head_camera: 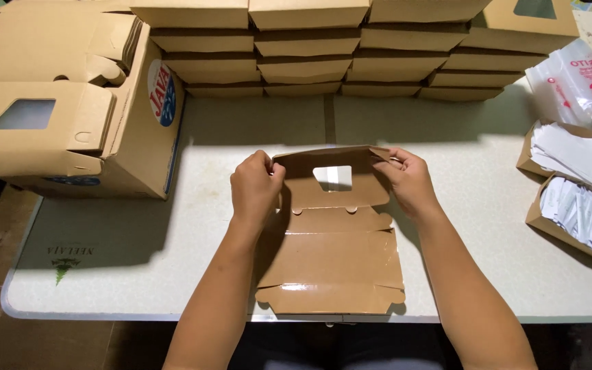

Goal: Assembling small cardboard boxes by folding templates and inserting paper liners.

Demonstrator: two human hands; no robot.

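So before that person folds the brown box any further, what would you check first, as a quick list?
1. Left hand grips the left edge of the flat box blank: ok.
2. Right hand grips the right edge of the raised window flap: ok.
3. Both sides lifted evenly: ok, the flap's top edge looks level.
4. Blank fully on the table: not ok, its near edge reaches the table's front rim.
5. Room behind the flap: ok, the stacked boxes stand well back.
6. Side tabs tucked: cannot tell, fingers cover the corners.

Flat box on table, stacked boxes behind
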